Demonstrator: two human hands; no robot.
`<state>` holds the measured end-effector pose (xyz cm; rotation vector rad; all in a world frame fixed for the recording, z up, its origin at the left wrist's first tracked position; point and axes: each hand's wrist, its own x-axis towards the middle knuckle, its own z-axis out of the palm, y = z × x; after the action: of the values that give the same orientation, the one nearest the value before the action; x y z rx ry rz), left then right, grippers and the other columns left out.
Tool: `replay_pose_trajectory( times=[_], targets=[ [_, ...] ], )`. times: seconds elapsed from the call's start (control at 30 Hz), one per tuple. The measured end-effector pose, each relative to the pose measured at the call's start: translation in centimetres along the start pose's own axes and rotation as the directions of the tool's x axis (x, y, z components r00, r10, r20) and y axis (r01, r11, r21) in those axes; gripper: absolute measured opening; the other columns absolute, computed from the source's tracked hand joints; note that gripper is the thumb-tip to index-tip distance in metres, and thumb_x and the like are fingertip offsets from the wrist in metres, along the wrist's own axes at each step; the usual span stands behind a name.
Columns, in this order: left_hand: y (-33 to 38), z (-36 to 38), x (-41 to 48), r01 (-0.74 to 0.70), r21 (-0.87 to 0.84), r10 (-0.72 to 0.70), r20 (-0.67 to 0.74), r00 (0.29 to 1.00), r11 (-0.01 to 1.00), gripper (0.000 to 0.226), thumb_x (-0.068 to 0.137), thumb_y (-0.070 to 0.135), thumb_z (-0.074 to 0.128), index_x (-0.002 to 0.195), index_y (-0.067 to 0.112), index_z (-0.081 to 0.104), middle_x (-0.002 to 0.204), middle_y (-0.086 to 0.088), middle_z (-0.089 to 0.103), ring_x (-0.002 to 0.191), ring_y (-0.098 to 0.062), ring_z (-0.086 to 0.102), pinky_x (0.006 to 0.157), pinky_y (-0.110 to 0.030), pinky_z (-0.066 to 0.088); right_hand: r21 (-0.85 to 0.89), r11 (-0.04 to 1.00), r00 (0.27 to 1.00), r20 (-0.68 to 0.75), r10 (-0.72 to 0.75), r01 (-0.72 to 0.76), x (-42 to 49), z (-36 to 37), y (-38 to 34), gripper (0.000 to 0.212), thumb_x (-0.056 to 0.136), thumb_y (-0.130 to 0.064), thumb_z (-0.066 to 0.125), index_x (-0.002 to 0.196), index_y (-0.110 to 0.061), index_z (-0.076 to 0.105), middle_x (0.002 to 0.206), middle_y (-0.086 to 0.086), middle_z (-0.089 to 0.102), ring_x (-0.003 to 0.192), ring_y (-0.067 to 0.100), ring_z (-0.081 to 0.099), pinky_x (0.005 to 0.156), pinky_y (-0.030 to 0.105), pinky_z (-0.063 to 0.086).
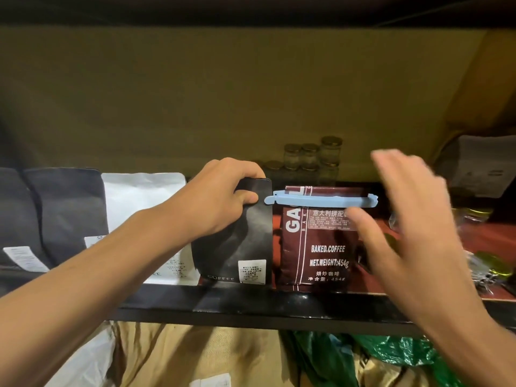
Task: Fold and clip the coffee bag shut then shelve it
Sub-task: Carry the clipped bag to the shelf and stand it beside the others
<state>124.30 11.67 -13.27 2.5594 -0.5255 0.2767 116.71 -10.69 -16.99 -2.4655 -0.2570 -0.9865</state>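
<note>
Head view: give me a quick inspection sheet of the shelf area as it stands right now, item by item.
Surface: dark shelf with a reddish board, holding a row of bags.
Job's things: maroon coffee bag stands upright on the shelf, top folded, blue clip across it.
Clutter: black bag, white bag and more dark bags on the left; small glass jars behind; wrapped items at far right.
Hands: left hand grips the black bag's top; right hand open, blurred, beside the coffee bag, holding nothing.
Cables: nothing seen.
Surroundings: olive back wall; green plastic bag and brown paper below the shelf.
</note>
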Motion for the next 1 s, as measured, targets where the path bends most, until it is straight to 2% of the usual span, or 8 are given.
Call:
replay_pose_trajectory(
  times=[0.07, 0.17, 0.3, 0.47, 0.6, 0.73, 0.83, 1.0],
  targets=[
    [0.1, -0.1, 0.1, 0.006, 0.005, -0.006, 0.003, 1.0, 1.0, 0.021, 0.09, 0.014, 0.062, 0.086, 0.034, 0.063, 0.091, 0.008, 0.068, 0.089, -0.017, 0.06, 0.079, -0.038, 0.052, -0.072, 0.99, 0.987, 0.108, -0.114, 0.123, 1.7, 1.0, -0.8, 0.047, 0.097, -0.035, 0.049, 0.142, -0.022, 0.047, 0.147, -0.003, 0.049, 0.142, 0.012, 0.032, 0.12, 0.036, 0.016],
    [0.2, -0.2, 0.1, -0.002, -0.003, 0.002, 0.01, 1.0, 1.0, 0.022, 0.091, 0.013, 0.063, 0.086, 0.035, 0.062, 0.091, 0.008, 0.068, 0.09, -0.017, 0.059, 0.078, -0.036, 0.051, -0.041, 0.995, 0.967, 0.242, -0.079, 0.092, 3.9, 2.0, -1.9, 0.039, 0.094, -0.041, 0.048, 0.131, -0.033, 0.056, 0.13, -0.013, 0.06, 0.125, 0.004, 0.046, 0.103, 0.019, 0.026],
    [-0.2, 0.0, 0.1, -0.01, -0.01, 0.01, 0.009, 1.0, 1.0, 0.019, 0.09, 0.012, 0.063, 0.089, 0.031, 0.066, 0.091, 0.005, 0.069, 0.088, -0.017, 0.06, 0.075, -0.033, 0.048, -0.015, 0.999, 0.944, 0.328, -0.035, 0.042, 5.2, 2.7, -1.6, 0.022, 0.093, -0.035, 0.056, 0.113, -0.036, 0.065, 0.11, -0.015, 0.067, 0.105, 0.009, 0.058, 0.082, 0.028, 0.041],
    [-0.3, 0.0, 0.0, -0.001, -0.014, 0.001, -0.002, 1.0, 1.0, 0.021, 0.09, 0.013, 0.063, 0.089, 0.033, 0.065, 0.092, 0.006, 0.069, 0.09, -0.017, 0.06, 0.076, -0.033, 0.048, 0.009, 0.999, 0.942, 0.331, -0.044, 0.043, 5.3, 2.9, -1.5, 0.027, 0.092, -0.033, 0.06, 0.118, -0.034, 0.066, 0.115, -0.011, 0.067, 0.108, 0.007, 0.056, 0.094, 0.029, 0.044],
    [-0.7, -0.2, -0.7, -0.021, 0.039, 0.021, 0.016, 1.0, 0.999, 0.036, 0.087, 0.025, 0.067, 0.12, 0.032, 0.056, 0.115, 0.008, 0.063, 0.107, -0.017, 0.054, 0.092, -0.033, 0.042, 0.16, 0.981, 0.963, 0.262, 0.063, -0.108, 3.8, 1.9, -0.5, 0.069, 0.085, -0.047, 0.062, 0.147, -0.035, 0.033, 0.141, -0.026, 0.035, 0.13, -0.009, 0.028, 0.107, 0.019, 0.023],
    [-1.8, -0.7, -2.7, 0.003, 0.319, 0.053, -0.167, 0.985, 0.948, 0.067, 0.082, 0.056, 0.055, 0.138, 0.025, 0.036, 0.116, 0.004, 0.05, 0.118, -0.022, 0.039, 0.107, -0.04, 0.017, 0.632, 0.57, 0.84, 0.282, 0.463, -0.526, -0.2, 1.9, -0.3, 0.076, 0.085, -0.048, 0.057, 0.151, -0.043, 0.019, 0.137, -0.028, 0.036, 0.095, -0.031, 0.049, 0.075, 0.007, 0.051],
    [-3.0, -0.8, -4.8, 0.089, 0.325, -0.022, -0.205, 0.979, 0.941, 0.065, 0.082, 0.06, 0.04, 0.137, 0.025, 0.039, 0.127, 0.004, 0.048, 0.128, -0.022, 0.036, 0.115, -0.047, 0.013, 0.685, 0.319, 0.705, 0.402, 0.585, -0.655, -2.9, 3.3, -0.1, 0.07, 0.085, -0.054, 0.047, 0.15, -0.046, 0.021, 0.141, -0.023, 0.04, 0.113, -0.006, 0.05, 0.082, 0.017, 0.039],
    [-5.1, 0.2, -5.7, 0.035, 0.473, 0.038, -0.145, 0.989, 0.88, 0.065, 0.08, 0.056, 0.043, 0.135, 0.022, 0.045, 0.124, 0.001, 0.053, 0.12, -0.029, 0.044, 0.113, -0.053, 0.02, 0.629, 0.283, 0.65, 0.483, 0.586, -0.724, -4.8, 6.3, -0.4, 0.046, 0.093, -0.046, 0.048, 0.138, -0.049, 0.041, 0.12, -0.029, 0.056, 0.109, -0.001, 0.055, 0.085, 0.014, 0.042]
  ],
)
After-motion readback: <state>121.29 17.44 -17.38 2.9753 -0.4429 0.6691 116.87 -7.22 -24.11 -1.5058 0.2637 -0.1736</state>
